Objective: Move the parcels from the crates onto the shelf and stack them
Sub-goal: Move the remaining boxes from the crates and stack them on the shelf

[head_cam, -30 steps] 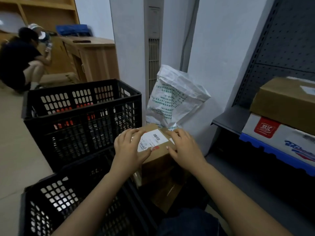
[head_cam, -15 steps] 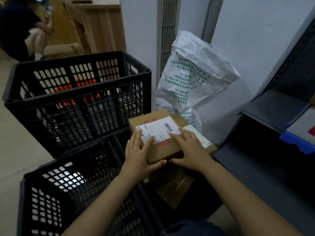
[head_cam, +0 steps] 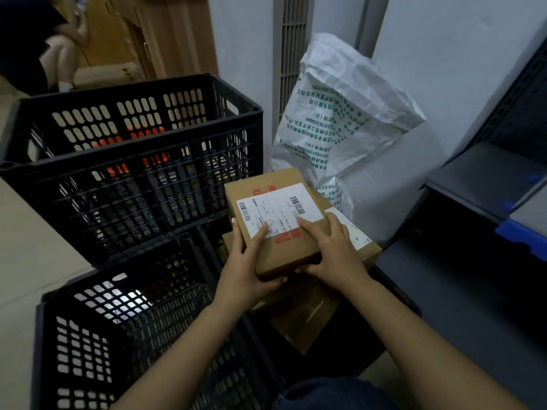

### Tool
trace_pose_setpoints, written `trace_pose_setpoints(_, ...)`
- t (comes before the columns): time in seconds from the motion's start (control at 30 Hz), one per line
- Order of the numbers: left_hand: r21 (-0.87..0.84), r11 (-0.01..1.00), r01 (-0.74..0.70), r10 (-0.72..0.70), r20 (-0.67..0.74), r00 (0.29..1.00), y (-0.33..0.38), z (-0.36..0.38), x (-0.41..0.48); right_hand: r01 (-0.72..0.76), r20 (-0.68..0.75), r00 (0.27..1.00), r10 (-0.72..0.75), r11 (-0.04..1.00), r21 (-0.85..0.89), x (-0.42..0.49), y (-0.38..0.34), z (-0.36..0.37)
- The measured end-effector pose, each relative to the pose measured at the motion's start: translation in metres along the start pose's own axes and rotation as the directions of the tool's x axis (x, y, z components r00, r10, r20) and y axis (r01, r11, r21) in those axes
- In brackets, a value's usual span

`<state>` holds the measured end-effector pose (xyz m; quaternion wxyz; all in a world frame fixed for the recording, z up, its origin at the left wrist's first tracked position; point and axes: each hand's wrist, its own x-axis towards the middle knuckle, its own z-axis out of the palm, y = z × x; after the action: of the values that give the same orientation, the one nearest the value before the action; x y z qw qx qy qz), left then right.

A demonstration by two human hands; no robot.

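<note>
A small brown cardboard parcel [head_cam: 284,247] with a white shipping label and red print is held between both hands. My left hand [head_cam: 245,267] grips its left and near edge, thumb on the label. My right hand [head_cam: 331,253] covers its right side, fingers on top. Under it lies another brown parcel [head_cam: 367,247] with a white label, and a third brown box [head_cam: 305,318] sits lower in the dark crate below my wrists. The dark grey shelf [head_cam: 473,187] stands at the right.
Two black slotted crates stand left: a tall one [head_cam: 133,161] behind, a lower one [head_cam: 118,335] in front. A white printed sack [head_cam: 346,113] leans on the wall. A blue-edged box [head_cam: 521,235] pokes in at the right. A crouching person [head_cam: 32,45] is far left.
The view has tipped downward, so the shelf's stacked boxes have left the frame. The labelled parcel stays in both hands, and my left thumb now rests on its label.
</note>
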<state>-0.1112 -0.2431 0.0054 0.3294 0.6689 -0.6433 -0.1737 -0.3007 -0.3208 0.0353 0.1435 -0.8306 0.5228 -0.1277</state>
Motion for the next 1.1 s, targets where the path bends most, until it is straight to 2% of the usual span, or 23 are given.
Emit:
trace_pose_setpoints(0.23, 0.011, 0.984, -0.179, 0.179, -0.179, 0.968, 0.036, -0.036, 0.006, 0.114, -0.286, 0.953, -0.097, 0.993, 0.042, -0.015, -0.023, -0.043)
trace_pose_setpoints(0.37, 0.035, 0.966, -0.258, 0.258, -0.242, 0.935, 0.07, -0.068, 0.005, 0.191, -0.441, 0.885, -0.15, 0.98, 0.048, -0.028, -0.038, -0.08)
trace_pose_setpoints(0.57, 0.074, 0.902, -0.426, 0.426, -0.313, 0.849, 0.137, -0.114, 0.0, 0.195, -0.599, 0.783, -0.165, 0.981, -0.016, -0.066, -0.057, -0.151)
trace_pose_setpoints(0.67, 0.078, 0.856, -0.511, 0.505, -0.342, 0.793, 0.182, -0.135, -0.007, 0.18, -0.672, 0.719, -0.174, 0.982, -0.062, -0.095, -0.065, -0.195)
trace_pose_setpoints(0.9, 0.135, 0.697, -0.704, 0.693, -0.378, 0.614, 0.292, -0.159, -0.008, 0.102, -0.802, 0.57, -0.179, 0.984, -0.148, -0.166, -0.053, -0.3)
trace_pose_setpoints(1.1, 0.068, 0.606, -0.793, 0.759, -0.347, 0.55, 0.387, -0.145, 0.005, -0.04, -0.86, 0.492, -0.133, 0.984, -0.176, -0.209, -0.02, -0.372)
